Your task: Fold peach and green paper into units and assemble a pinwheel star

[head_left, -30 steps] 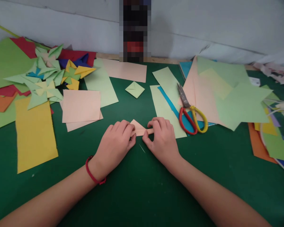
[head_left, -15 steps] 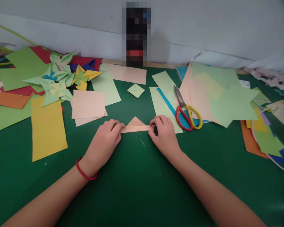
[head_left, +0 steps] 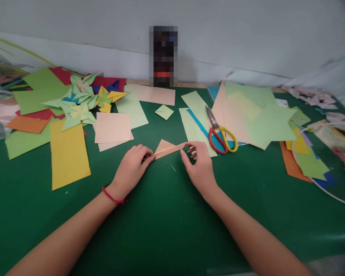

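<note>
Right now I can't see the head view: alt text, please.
A person's left hand pinches one end of a folded peach paper over a green tabletop, the right hand at its other end. Beyond it lies a folded light-green diamond, with red-and-yellow-handled scissors to the right and star-shaped folded papers to the left.

No readable text or numbers anywhere

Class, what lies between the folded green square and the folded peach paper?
The head view shows bare tabletop between the green square and peach paper.
</note>
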`<state>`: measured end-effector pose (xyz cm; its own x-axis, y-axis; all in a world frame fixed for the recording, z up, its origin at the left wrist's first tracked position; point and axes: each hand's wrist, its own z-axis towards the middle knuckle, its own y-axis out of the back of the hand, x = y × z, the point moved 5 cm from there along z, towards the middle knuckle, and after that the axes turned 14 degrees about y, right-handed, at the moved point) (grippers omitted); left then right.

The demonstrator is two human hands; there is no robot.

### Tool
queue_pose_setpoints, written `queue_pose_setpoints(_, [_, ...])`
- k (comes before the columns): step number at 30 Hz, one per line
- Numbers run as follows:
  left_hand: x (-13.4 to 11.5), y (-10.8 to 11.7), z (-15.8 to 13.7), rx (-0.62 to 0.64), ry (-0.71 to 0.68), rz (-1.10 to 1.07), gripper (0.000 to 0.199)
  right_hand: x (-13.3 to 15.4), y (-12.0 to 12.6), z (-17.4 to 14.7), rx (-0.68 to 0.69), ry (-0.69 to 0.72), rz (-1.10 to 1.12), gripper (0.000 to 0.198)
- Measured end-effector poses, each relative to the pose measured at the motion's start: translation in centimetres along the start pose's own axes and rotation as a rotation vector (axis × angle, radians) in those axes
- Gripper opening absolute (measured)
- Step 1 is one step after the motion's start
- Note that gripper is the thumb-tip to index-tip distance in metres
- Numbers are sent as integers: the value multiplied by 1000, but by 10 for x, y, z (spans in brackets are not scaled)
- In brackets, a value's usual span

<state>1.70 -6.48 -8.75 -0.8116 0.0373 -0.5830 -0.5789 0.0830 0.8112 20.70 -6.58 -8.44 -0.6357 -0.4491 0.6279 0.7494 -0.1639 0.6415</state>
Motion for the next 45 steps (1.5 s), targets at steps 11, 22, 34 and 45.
queue_pose_setpoints(11, [-16, -10, -17, 158, 179, -463, 18, 7, -25, -12, 18, -407, 793, 25])
queue_pose_setpoints(22, [-14, -15, -10, 333, 292, -595, 28, 11, -22, -2, 83, -248, 694, 25])
queue_pose_setpoints(34, [-31, -29, -21, 643, 291, -647, 34, 11, -19, -6, 5, -290, 645, 35])
queue_pose_setpoints(45, [-36, -35, -24, 737, 322, -931, 29, 14, -19, -4, 129, -169, 592, 23])
